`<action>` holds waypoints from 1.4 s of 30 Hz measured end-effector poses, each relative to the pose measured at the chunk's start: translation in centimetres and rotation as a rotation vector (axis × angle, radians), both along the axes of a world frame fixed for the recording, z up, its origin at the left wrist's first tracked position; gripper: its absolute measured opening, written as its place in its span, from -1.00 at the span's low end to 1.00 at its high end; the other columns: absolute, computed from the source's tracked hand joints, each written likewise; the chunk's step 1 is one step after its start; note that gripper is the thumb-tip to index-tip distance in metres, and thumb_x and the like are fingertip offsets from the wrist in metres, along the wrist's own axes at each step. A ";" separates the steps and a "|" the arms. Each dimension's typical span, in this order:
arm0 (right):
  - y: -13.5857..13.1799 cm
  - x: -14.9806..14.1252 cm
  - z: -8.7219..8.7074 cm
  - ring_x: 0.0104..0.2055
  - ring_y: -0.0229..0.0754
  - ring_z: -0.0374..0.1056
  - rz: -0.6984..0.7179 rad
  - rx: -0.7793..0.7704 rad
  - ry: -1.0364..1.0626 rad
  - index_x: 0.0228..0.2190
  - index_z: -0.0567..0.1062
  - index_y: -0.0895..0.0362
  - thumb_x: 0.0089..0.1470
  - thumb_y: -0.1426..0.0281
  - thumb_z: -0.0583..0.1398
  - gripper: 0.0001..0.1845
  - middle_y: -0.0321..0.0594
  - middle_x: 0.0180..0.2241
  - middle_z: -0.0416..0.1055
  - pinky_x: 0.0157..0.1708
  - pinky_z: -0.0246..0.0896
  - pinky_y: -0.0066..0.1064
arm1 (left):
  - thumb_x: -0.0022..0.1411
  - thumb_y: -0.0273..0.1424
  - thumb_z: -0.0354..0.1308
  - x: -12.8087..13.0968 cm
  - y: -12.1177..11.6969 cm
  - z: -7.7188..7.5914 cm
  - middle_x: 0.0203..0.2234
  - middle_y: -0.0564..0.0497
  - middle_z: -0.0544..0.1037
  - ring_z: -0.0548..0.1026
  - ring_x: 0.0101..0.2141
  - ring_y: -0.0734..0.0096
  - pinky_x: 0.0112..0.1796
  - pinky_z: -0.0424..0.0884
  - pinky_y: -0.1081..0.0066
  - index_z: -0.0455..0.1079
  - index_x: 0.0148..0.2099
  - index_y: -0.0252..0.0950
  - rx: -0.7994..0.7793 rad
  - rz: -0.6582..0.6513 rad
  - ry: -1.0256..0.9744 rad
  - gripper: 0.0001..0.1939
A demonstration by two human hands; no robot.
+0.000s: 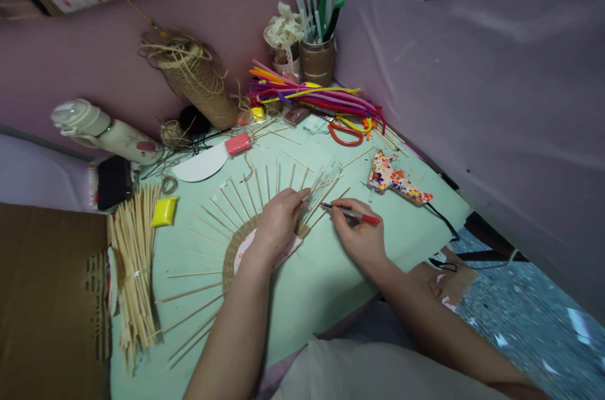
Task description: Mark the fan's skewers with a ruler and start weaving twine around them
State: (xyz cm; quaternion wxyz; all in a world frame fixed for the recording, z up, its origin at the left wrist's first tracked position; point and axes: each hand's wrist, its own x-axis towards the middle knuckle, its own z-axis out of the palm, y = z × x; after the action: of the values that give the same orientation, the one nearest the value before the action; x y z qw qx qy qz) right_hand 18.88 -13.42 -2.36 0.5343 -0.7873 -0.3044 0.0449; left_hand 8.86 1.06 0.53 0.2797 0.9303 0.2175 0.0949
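While the right hand [362, 233] pinches a red-ended pen [353, 215] with its tip close to thin sticks [277, 176], the left hand [280, 217] leans on the half-round piece [229, 261], fingertips by a clear ruler [328, 179]. I cannot tell if it pinches anything. The half-round piece lies near the front edge of the tabletop [326, 299], sticks poking out around its curve. A flowery glue gun [401, 186] lies near the right corner.

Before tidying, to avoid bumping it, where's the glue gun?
Head view, right of centre: the glue gun lies beyond the right hand, near the scissors.
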 end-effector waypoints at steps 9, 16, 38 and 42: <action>0.0 0.0 0.0 -0.36 -0.15 0.43 0.000 0.010 0.011 -0.40 0.54 0.08 0.06 0.38 0.19 -0.90 -0.25 -0.43 0.54 -0.24 0.31 -0.28 | 0.32 -0.44 0.02 0.0 0.1 -0.1 -0.37 -0.02 0.49 0.44 -0.29 0.36 -0.27 0.33 0.41 0.44 0.05 -0.29 0.005 -0.005 -0.009 -0.70; 0.0 0.0 0.1 -0.34 -0.14 0.45 -0.002 0.006 0.012 -0.40 0.55 0.07 0.06 0.36 0.18 -0.88 -0.25 -0.41 0.54 -0.21 0.32 -0.26 | 0.32 -0.43 0.01 0.0 0.1 -0.2 -0.36 -0.03 0.50 0.45 -0.29 0.36 -0.27 0.34 0.39 0.44 0.05 -0.27 0.002 -0.001 -0.019 -0.70; -0.8 0.0 0.6 -0.31 -0.13 0.42 -0.040 0.078 0.009 -0.40 0.53 0.06 0.09 0.36 0.16 -0.87 -0.23 -0.43 0.50 -0.22 0.33 -0.25 | 0.31 -0.44 0.02 0.1 -0.2 0.4 -0.33 -0.05 0.52 0.46 -0.26 0.34 -0.23 0.37 0.38 0.43 0.06 -0.27 0.005 0.007 -0.051 -0.69; -2.0 -0.1 0.9 -0.33 -0.14 0.41 -0.031 0.074 -0.007 -0.41 0.52 0.06 0.09 0.36 0.17 -0.88 -0.24 -0.44 0.50 -0.20 0.32 -0.22 | 0.32 -0.44 0.01 0.0 -0.4 0.4 -0.34 -0.03 0.52 0.46 -0.27 0.37 -0.24 0.37 0.39 0.44 0.05 -0.24 -0.013 -0.001 -0.079 -0.69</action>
State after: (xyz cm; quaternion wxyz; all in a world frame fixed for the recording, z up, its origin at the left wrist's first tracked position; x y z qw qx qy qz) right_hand 18.83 -15.41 -1.47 0.5625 -0.7719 -0.2954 0.0225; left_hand 8.88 0.70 0.97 0.2940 0.9241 0.2063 0.1302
